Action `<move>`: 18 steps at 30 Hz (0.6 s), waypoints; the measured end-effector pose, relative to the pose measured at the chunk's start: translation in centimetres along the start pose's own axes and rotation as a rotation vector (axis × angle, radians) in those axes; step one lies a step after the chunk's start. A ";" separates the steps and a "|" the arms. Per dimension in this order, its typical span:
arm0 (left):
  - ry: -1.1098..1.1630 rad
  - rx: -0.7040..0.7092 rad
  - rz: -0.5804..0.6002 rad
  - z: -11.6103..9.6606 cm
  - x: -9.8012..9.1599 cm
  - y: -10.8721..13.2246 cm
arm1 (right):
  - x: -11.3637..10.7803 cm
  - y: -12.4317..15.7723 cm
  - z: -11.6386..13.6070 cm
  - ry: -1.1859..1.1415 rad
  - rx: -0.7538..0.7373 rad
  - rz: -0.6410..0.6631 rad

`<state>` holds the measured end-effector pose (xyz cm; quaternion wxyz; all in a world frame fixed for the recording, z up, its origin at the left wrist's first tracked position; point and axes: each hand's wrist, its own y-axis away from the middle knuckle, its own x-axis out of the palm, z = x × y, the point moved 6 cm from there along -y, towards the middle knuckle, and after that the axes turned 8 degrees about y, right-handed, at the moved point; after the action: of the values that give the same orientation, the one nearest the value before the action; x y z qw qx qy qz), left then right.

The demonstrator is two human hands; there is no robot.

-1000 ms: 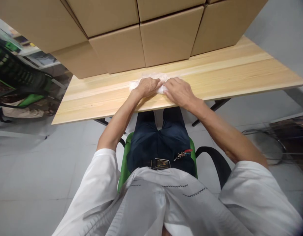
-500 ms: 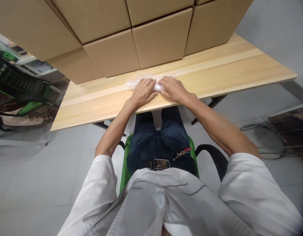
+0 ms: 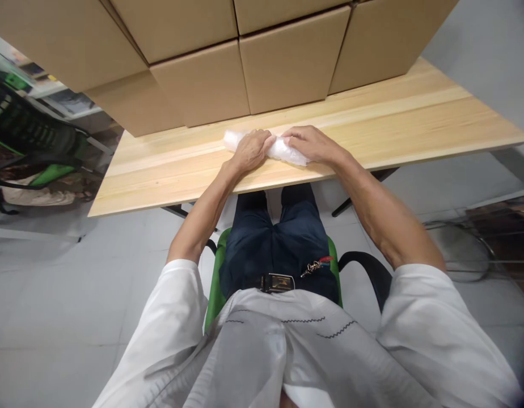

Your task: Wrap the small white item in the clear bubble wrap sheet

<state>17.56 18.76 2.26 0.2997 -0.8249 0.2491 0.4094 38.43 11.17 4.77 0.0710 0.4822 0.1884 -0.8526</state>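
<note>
Pale tiled floor (image 3: 75, 294) spreads beneath a light wooden table (image 3: 436, 113), and cardboard boxes (image 3: 202, 85) stand stacked along its far side. At the left, a black and green chair (image 3: 36, 124) stands apart from the table. The person sits at the near edge on a green seat (image 3: 219, 266), wearing dark trousers (image 3: 274, 238), with keys (image 3: 315, 266) hanging beside the belt buckle (image 3: 280, 283). A white plastic roll (image 3: 283, 151) lies on the tabletop between the boxes and the near edge, slightly slanted, touching both hands. The left hand (image 3: 252, 150) lies across it, fingers close together and clamped over the plastic, with 1 end of the roll showing beyond them. The right hand (image 3: 311, 143) touches the other part from the far side, fingers bent and together; whether they grip it, I cannot tell. Between the 2 hands, the wrinkled surface shows.
</note>
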 end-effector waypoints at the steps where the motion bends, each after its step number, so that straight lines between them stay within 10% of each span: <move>1: -0.005 0.000 0.002 0.2 0.1 -0.4 | 0.2 0.0 -0.1 0.046 0.003 0.008; 10: 0.053 0.052 0.024 1.9 1.3 -3.6 | 1.7 2.8 3.0 0.448 -0.022 -0.049; 18: 0.047 0.085 -0.010 0.2 -1.2 0.9 | 3.2 3.2 3.4 0.491 0.075 -0.003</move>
<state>16.22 18.42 2.86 0.3305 -0.8220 0.2691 0.3778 34.96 7.06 2.81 0.0039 0.6768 0.1688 -0.7165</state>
